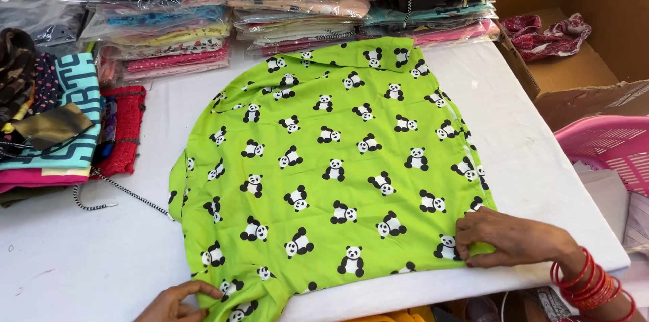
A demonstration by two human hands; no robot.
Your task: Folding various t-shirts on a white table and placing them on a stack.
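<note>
A bright green garment (pixel 338 160) printed with black-and-white pandas lies spread flat on a white table (pixel 81 254). My right hand (pixel 507 237), with red bangles on the wrist, pinches the garment's lower right edge near the table's front. At the lower left corner, my left hand (pixel 177 300) rests with its fingers on the cloth's hem. Both hands press or grip the fabric's front edge.
Stacks of folded clothes in clear plastic bags (pixel 284 4) line the table's back edge. A pile of folded fabrics (pixel 54 119) sits at the left. A cardboard box (pixel 568 58) and a pink plastic basket (pixel 608 146) stand to the right.
</note>
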